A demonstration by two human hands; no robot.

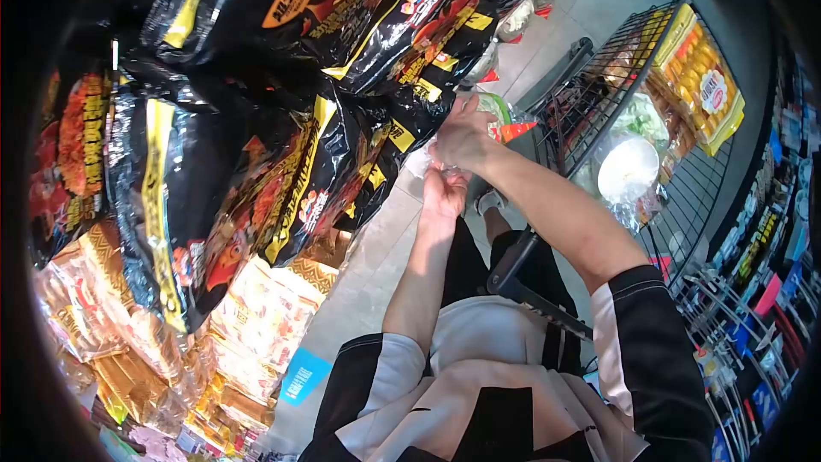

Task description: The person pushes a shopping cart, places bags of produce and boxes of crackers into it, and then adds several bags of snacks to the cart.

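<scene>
My right hand (467, 135) and my left hand (445, 194) are close together beside the shelf bags, fingers curled inward. Between them shows a whitish, see-through bit of something (418, 162) that I cannot make out. Just past my right hand is a clear packet with a green edge (493, 106), and a red-orange tag (516, 132) sticks out by it. Whether my right hand grips that packet is hidden. Large black glossy snack bags with yellow strips (321, 150) stand to the left of both hands.
At the right a wire shopping cart (584, 124) carries a yellow corn packet (701, 85), bagged greens (643, 120) and a round white item (629, 169). Gold and white packages (256, 308) fill the lower left shelf. A black bar with a rounded end (513, 265) crosses before my body.
</scene>
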